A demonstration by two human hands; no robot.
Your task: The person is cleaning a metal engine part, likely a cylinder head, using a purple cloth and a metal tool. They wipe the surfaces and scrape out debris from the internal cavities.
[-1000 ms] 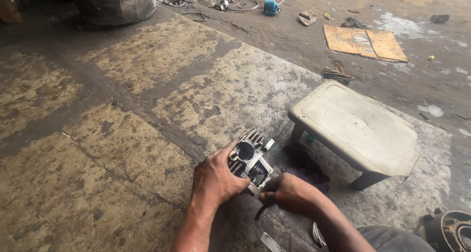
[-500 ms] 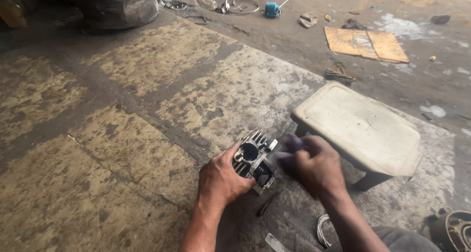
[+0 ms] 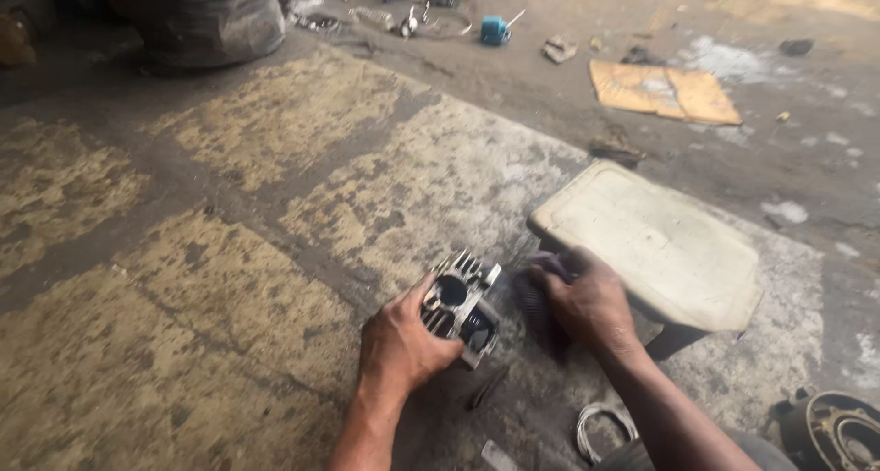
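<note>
My left hand (image 3: 401, 343) grips a finned metal engine cylinder head (image 3: 461, 303) that rests on the stained concrete floor (image 3: 229, 251), fingers wrapped round its near side. My right hand (image 3: 584, 299) is just right of it, closed on a dark purple rag (image 3: 534, 292) beside the low stool (image 3: 646, 242). A thin dark tool (image 3: 489, 386) lies on the floor below the cylinder head, with no hand on it.
The whitish plastic stool stands at the right. A round metal engine part (image 3: 834, 430) sits at the bottom right, a wire coil (image 3: 600, 421) near my right forearm. Cardboard (image 3: 665, 91), a blue cup (image 3: 495, 29), scraps and a dark sack (image 3: 211, 17) lie farther off.
My right hand let go of the thin dark tool, moved up and right, and closed on the purple rag by the stool. The left hand kept its hold on the cylinder head.
</note>
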